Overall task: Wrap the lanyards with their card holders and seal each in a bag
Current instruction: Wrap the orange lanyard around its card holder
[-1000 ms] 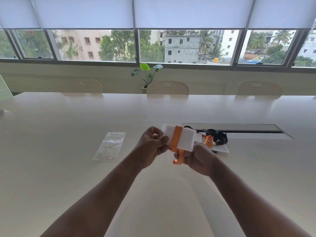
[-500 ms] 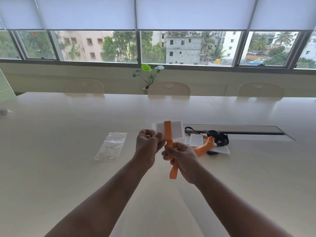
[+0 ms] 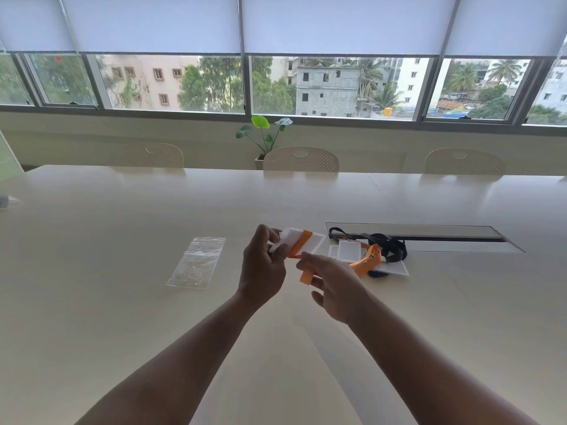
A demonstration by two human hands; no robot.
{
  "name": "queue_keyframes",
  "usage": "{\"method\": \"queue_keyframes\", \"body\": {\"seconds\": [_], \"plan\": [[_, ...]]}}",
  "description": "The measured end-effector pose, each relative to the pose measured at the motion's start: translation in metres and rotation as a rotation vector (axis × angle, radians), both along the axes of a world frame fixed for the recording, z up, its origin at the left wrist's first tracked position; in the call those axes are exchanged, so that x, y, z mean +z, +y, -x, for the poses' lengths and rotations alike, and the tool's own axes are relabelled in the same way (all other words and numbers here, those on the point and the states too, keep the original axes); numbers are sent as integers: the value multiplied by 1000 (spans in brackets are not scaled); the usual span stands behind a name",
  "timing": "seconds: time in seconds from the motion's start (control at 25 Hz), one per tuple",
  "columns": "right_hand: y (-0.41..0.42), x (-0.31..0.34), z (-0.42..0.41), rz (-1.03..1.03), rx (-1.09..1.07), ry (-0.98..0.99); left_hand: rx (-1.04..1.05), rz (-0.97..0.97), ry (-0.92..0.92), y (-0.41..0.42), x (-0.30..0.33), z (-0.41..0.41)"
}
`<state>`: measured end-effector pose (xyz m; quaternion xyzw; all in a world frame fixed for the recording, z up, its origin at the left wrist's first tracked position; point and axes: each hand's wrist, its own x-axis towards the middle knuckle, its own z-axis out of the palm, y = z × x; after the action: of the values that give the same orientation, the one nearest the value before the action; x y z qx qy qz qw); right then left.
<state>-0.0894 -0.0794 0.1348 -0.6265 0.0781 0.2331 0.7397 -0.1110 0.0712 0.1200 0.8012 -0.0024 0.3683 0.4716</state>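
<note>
Orange lanyard [image 3: 302,245] end pinched by right hand [image 3: 333,286]; left hand [image 3: 260,268] grips card holder [image 3: 302,242], hiding corner.

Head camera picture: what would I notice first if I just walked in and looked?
Probably the bright orange lanyard in the middle, wound round a white card holder that the left hand grips, while the right hand pinches its loose end. Next, the pile of lanyards and card holders just to the right on the table, and the clear plastic bags lying flat to the left.
</note>
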Motion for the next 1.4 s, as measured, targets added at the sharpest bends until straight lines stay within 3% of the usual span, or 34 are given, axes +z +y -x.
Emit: {"method": "queue_keyframes", "body": {"seconds": [0.28,0.48,0.56,0.68,0.8,0.96,1.04,1.12,1.24,1.4], "plan": [[-29,20,-18,-83,0,31,-151,-361,-164,12,-6,0],[-38,19,-28,141,-21,-123,-166,-812,-268,14,-4,3],[-36,14,-28,182,-32,-207,-184,-908,-314,10,-4,4],[-35,8,-31,69,-80,-254,-241,-940,-316,5,-6,4],[-37,8,-34,-46,-145,-271,-264,-609,-39,7,-14,6],[-37,1,-26,-172,-152,-219,-587,403,405,2,-9,9],[-31,-5,-19,-210,-126,-217,-693,682,509,-7,-5,7],[-25,-8,-12,-228,-113,-239,-654,826,514,-20,-4,7],[-22,-8,-6,-158,-105,-308,-435,961,489,-30,-5,4],[-30,-2,-5,140,-2,-394,-286,854,450,-23,-1,2]]}}
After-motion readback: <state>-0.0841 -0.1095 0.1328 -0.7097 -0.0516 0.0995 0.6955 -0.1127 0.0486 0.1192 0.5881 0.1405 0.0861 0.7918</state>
